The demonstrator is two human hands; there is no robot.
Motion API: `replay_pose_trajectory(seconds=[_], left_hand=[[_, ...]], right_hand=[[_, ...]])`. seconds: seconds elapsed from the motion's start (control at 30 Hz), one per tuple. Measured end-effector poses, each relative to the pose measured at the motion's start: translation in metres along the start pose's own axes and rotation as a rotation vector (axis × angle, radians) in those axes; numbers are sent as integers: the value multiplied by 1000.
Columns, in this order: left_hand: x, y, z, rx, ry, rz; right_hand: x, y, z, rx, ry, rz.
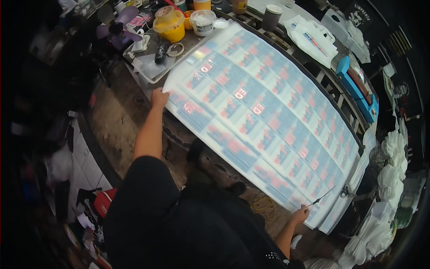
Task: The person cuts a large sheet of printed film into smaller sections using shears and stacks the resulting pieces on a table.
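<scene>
Translucent white plastic-like sheet (264, 117): blue-and-red printed, spread across the tabletop (195, 41).
Left hand (160, 97): fingers pinch the sheet's near-left corner.
Right hand (300, 215): fingers close around a slim, dark-and-silver, scissors-like tool (317, 201).
Handling: keep near edge taut, tool point off print.
Room: dim; round yellow plastic tub (170, 32) beside sheet.

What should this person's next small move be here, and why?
Probably lift the scissors clear of the printed sheet before shifting it: the right hand holds them near the sheet's lower right end, blades reaching over the print, while the left hand is at its left edge.
</scene>
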State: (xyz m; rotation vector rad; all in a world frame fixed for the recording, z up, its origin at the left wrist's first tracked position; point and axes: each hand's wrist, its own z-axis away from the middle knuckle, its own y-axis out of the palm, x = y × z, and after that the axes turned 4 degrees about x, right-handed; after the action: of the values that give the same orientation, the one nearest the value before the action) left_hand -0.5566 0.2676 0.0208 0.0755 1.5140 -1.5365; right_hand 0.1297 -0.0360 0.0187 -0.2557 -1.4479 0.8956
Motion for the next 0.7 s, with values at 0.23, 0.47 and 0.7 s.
replay_pose_trajectory(seconds=[0.23,0.47,0.7], left_hand=[[0,-19,13,-113,109,200],[28,-28,-23,-153,162,-12],[10,-67,-20,29,273,134]], right_hand=[[82,141,97,82,-112,-254],[205,272,250,617,-167,-252],[268,317,346,991,-74,-158]])
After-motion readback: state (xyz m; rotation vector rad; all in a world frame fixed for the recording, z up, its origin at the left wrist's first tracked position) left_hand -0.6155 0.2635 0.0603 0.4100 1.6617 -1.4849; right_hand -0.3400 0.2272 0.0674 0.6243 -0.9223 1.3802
